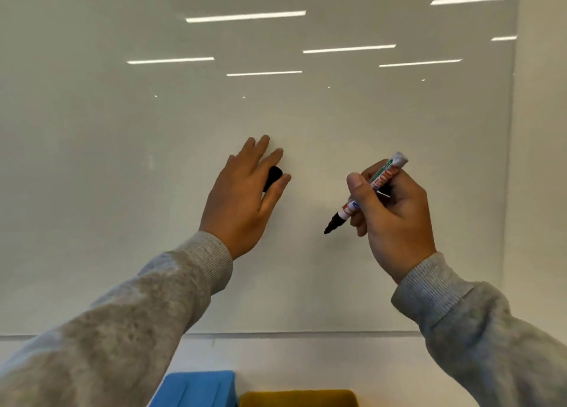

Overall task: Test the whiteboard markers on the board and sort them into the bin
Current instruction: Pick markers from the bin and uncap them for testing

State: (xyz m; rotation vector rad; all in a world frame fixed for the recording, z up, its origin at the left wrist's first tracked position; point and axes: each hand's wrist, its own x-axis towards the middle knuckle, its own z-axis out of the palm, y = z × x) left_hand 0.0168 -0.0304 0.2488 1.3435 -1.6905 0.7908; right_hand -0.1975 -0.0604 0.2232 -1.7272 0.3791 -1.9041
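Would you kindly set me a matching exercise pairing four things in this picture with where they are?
Things:
1. marker
2. cap
3. blue bin
4. yellow bin

Places:
A. bottom edge, just right of centre
B. held in the left hand, near the board
C. bottom edge, left of the other bin
D. gripped in the right hand, tip pointing down-left

Pairs: 1-D, 2-B, 3-C, 4-A
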